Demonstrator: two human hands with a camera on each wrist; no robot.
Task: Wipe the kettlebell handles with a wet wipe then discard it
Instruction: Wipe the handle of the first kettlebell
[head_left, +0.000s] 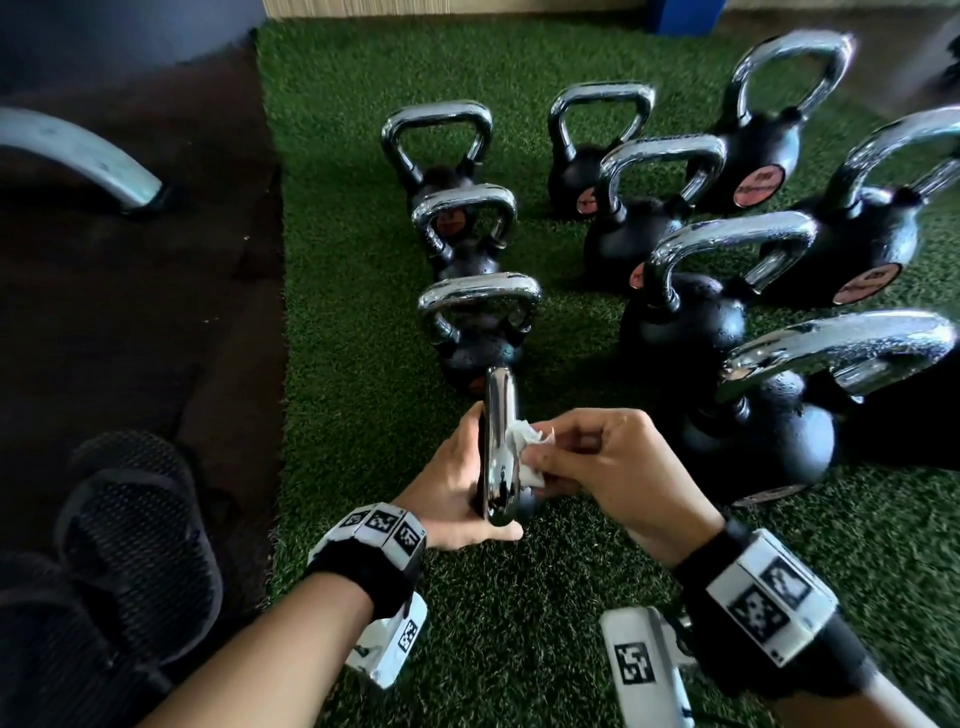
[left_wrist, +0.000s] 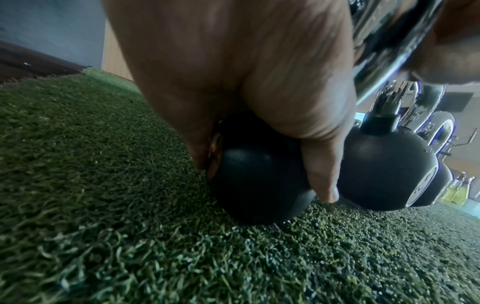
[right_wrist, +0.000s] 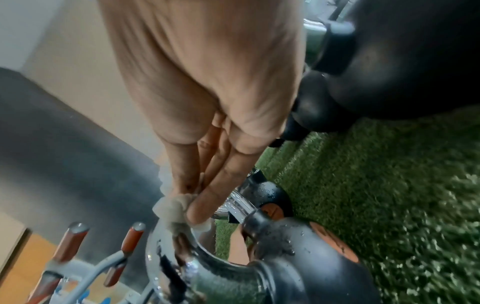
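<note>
The left hand (head_left: 457, 483) has its fingers wrapped around the shiny chrome handle (head_left: 500, 441) of a small black round kettlebell (left_wrist: 259, 181), which rests on the green artificial turf floor (head_left: 519, 623) directly under the palm. In the left wrist view the left thumb (left_wrist: 322, 164) lies down across the front of the black ball, touching it. The right hand (head_left: 618, 462) pinches a crumpled white wet wipe (head_left: 524, 447) between thumb and curled fingers and presses it against the right side of that chrome handle, just across from the left fingers. In the right wrist view the right fingers (right_wrist: 207, 201) are bunched together on the wipe, which sits on the curved top of the handle.

Beyond the fingertips, three more black kettlebells with chrome handles (head_left: 478, 306) stand in a line going away from the hands. To the right of the right hand, larger black kettlebells (head_left: 753, 431) stand in a cluster on the turf, their handles speckled with water drops. Several carry round orange-pink labels (head_left: 758, 184) on the body; the writing on them is too blurred to read. Both wrists wear black bands with white blocks printed with black square code markers (head_left: 769, 597). Left of the left forearm, a dark mesh shoe (head_left: 140, 519) lies on the dark brown floor mat (head_left: 130, 312).
</note>
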